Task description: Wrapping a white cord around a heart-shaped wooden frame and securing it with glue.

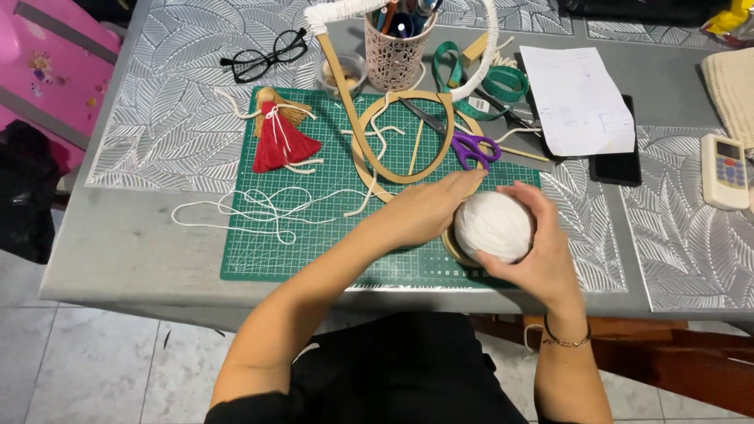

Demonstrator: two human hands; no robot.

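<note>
A white ball of cord (493, 224) rests on the green cutting mat (259, 251), over the rim of a wooden hoop (454, 248). My right hand (542, 251) cups the ball from its right side and from below. Flat against the ball's left side lies my left hand (428, 208), fingers pointing toward the purple-handled scissors (473, 148). Loose white cord (259, 208) trails across the mat's left half. A small doll with a red yarn skirt (279, 135) lies at the mat's upper left.
A second wooden hoop, partly wrapped in white cord (369, 118), arches over the mat's top. Behind it stand a perforated pen cup (393, 51), black glasses (263, 56), green ribbon (503, 82), a paper sheet (577, 98) over a dark phone, and a white remote (726, 169).
</note>
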